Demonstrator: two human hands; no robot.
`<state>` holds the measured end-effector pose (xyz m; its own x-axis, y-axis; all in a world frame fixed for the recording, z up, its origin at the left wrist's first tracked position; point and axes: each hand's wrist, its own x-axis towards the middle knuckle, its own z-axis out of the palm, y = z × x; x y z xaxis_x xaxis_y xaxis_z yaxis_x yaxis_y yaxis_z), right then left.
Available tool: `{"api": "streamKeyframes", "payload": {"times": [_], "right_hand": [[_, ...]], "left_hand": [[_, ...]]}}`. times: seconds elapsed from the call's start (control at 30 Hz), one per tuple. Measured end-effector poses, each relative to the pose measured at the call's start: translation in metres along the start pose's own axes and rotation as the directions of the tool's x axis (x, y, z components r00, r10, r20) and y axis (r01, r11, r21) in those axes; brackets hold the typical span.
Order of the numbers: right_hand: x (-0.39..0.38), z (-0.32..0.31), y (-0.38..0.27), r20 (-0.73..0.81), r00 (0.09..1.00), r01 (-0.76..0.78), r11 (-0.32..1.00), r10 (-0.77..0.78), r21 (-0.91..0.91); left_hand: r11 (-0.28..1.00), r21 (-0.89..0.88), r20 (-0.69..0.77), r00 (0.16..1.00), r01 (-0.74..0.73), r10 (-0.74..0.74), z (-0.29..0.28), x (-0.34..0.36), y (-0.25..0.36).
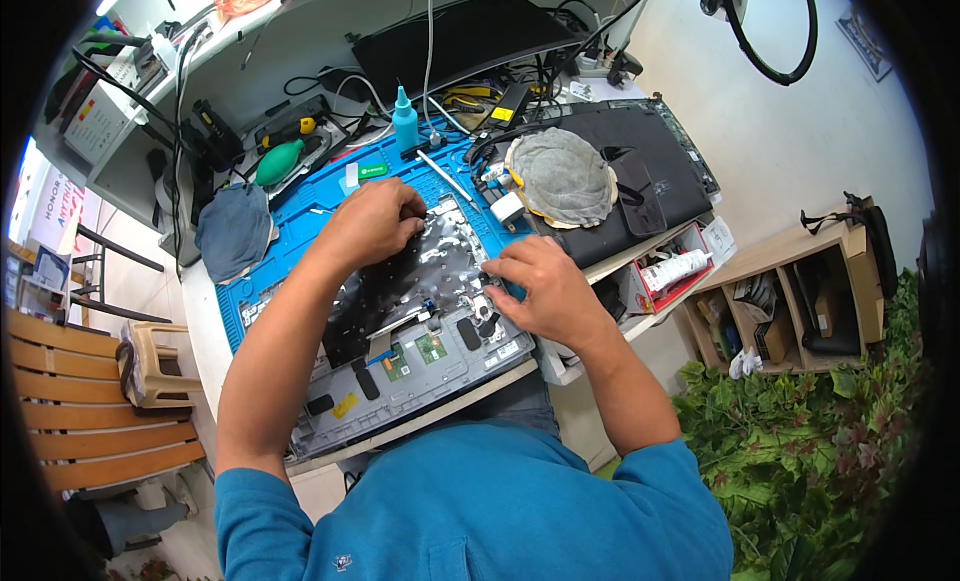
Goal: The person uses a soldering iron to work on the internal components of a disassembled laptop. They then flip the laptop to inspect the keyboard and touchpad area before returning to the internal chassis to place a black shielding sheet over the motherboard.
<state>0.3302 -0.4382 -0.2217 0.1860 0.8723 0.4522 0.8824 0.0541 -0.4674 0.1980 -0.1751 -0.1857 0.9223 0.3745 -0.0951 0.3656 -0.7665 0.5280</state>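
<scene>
A grey laptop top case (420, 383) lies inside up at the front of the bench, with a black film sheet (388, 286) across its keyboard area. My left hand (375, 221) rests at the sheet's far edge, fingers curled together; what they pinch, if anything, is hidden. At the case's right edge is my right hand (545, 291), with thumb and index finger apart and nothing visible between them. Small green boards (432, 348) and a ribbon cable (398, 325) sit on the near part of the case.
A blue mat (300, 226) lies beneath. Behind are a blue dropper bottle (404, 121), a green air blower (279, 165) and a screwdriver (290, 131). A closed black laptop (660, 161) carries a grey cloth pad (562, 178). Left is a dark cloth (234, 229); right, a red box (690, 281).
</scene>
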Motion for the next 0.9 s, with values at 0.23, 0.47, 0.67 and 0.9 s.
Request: {"api": "streamKeyframes", "payload": {"times": [0.23, 0.47, 0.67, 0.9], "right_hand": [[0.013, -0.007, 0.005, 0.184, 0.969, 0.184, 0.979, -0.166, -0.083], [0.025, -0.011, 0.011, 0.291, 0.946, 0.165, 0.985, -0.143, -0.053], [0.02, -0.01, 0.006, 0.256, 0.943, 0.242, 0.967, -0.214, -0.079], [0.012, 0.0, 0.008, 0.215, 0.915, 0.382, 0.903, -0.341, -0.195]], "left_hand": [[0.999, 0.017, -0.016, 0.999, -0.029, 0.03, 0.002, 0.003, -0.006], [0.999, -0.035, 0.025, 1.0, 0.015, -0.015, 0.0, 0.006, -0.006], [0.996, -0.091, 0.039, 0.999, 0.012, -0.008, 0.0, 0.008, -0.011], [0.991, -0.137, 0.062, 0.998, 0.003, 0.005, 0.0, 0.012, -0.016]]}}
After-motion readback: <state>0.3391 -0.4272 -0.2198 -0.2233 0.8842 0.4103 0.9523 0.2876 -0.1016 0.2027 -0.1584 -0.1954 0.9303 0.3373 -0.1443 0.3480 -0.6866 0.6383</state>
